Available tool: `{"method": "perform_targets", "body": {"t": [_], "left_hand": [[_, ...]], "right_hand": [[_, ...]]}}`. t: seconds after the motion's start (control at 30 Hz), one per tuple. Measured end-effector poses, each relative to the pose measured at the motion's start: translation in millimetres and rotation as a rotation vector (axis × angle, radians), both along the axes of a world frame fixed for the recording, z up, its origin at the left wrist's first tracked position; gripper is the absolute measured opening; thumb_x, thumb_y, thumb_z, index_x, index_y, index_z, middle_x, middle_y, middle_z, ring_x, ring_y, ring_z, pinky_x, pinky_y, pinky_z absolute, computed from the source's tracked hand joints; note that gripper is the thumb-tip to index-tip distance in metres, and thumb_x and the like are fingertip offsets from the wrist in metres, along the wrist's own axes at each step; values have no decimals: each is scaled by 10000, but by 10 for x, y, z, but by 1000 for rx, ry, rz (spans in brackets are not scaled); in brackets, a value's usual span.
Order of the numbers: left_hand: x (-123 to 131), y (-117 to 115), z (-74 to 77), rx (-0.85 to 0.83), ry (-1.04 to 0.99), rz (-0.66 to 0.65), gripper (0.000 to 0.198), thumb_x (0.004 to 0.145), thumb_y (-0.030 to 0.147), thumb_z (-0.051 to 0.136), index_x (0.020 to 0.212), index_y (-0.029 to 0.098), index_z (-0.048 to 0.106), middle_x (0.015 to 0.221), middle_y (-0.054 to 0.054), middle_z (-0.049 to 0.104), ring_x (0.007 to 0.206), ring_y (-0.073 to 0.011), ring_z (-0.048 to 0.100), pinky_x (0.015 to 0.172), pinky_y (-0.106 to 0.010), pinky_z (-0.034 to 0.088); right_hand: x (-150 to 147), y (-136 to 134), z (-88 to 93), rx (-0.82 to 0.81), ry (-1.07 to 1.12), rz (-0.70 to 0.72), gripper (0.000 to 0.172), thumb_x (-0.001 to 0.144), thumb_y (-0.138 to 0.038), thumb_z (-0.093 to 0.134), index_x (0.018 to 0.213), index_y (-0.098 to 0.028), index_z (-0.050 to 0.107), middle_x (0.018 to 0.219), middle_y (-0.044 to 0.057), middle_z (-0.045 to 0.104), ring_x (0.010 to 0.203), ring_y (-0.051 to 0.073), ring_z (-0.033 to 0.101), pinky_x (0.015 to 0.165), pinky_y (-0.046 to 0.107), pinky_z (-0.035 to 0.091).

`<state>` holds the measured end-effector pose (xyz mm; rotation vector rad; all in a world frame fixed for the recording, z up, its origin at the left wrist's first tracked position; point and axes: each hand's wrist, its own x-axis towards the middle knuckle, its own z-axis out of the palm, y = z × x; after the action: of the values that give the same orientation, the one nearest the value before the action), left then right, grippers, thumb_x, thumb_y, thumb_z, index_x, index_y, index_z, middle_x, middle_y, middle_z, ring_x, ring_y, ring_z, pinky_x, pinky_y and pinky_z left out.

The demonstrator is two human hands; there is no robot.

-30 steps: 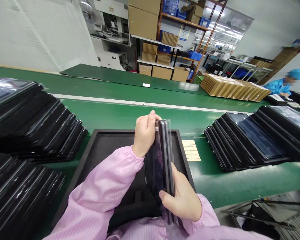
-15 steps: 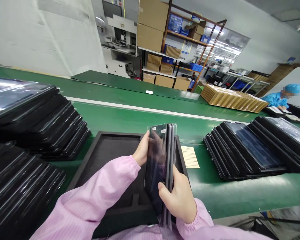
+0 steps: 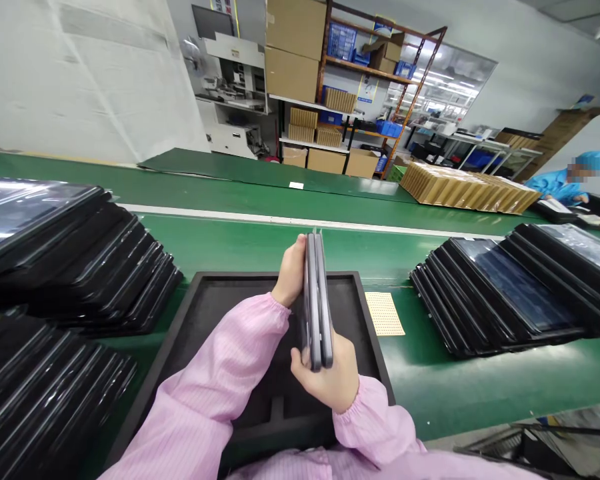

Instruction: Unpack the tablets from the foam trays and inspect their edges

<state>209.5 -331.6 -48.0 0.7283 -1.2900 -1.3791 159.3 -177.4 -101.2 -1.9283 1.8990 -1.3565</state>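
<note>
Two slim dark tablets stand on edge, pressed face to face, with their narrow grey sides turned up towards me. Clear film sticks out at their far end. My left hand grips the far left part of the pair, its fingers partly hidden behind it. My right hand wraps round the near end, thumb on the left side and fingers on the right. Below both hands lies a black foam tray with a raised rim and a shallow recess.
Stacked black tablets rise at the left, and more tablet stacks lean at the right. A beige sticker sheet lies beside the tray on the green bench. Farther back are cardboard dividers and a co-worker in blue.
The tablets have turned from showing a dark screen to showing their narrow edges, and have moved slightly left. Both hands stay closed on them.
</note>
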Motion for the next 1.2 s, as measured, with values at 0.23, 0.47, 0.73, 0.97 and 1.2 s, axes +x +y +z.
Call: {"method": "perform_targets", "body": {"t": [0.23, 0.47, 0.73, 0.97, 1.2], "left_hand": [[82, -38, 10, -42, 10, 44, 661, 720, 888, 438, 603, 237, 457, 529, 17, 451, 515, -137, 406, 498, -293, 355], [89, 114, 147, -82, 79, 39, 714, 633, 946, 467, 573, 236, 512, 508, 6, 456, 468, -140, 385, 433, -306, 324], [88, 178, 118, -124, 12, 8, 722, 634, 949, 464, 545, 233, 441, 517, 6, 458, 505, -143, 403, 511, -313, 323], [75, 251, 156, -116, 42, -28, 735, 603, 957, 482, 541, 227, 532, 507, -4, 464, 491, -149, 389, 481, -312, 318], [77, 269, 151, -136, 42, -22, 732, 618, 948, 486, 541, 223, 551, 505, -4, 472, 493, -152, 403, 492, -315, 334]], "right_hand": [[-8, -39, -26, 22, -50, 6, 242, 694, -292, 578, 698, -271, 337, 492, -54, 505, 403, 140, 523, 435, 241, 397], [-67, 110, 173, -1, -58, 110, 287, 748, -311, 598, 715, -268, 316, 542, -57, 464, 441, 130, 468, 470, 261, 380], [-74, 334, 559, -163, -252, 224, 552, 863, -765, 417, 692, -257, 284, 563, -71, 311, 454, 121, 343, 456, 280, 295], [-27, 353, 613, -208, -223, 241, 500, 959, -650, 382, 687, -245, 273, 554, -74, 317, 449, 108, 338, 465, 265, 272], [-41, 400, 591, -208, -188, 231, 358, 939, -465, 424, 699, -245, 274, 576, -67, 324, 467, 118, 357, 480, 271, 289]]}}
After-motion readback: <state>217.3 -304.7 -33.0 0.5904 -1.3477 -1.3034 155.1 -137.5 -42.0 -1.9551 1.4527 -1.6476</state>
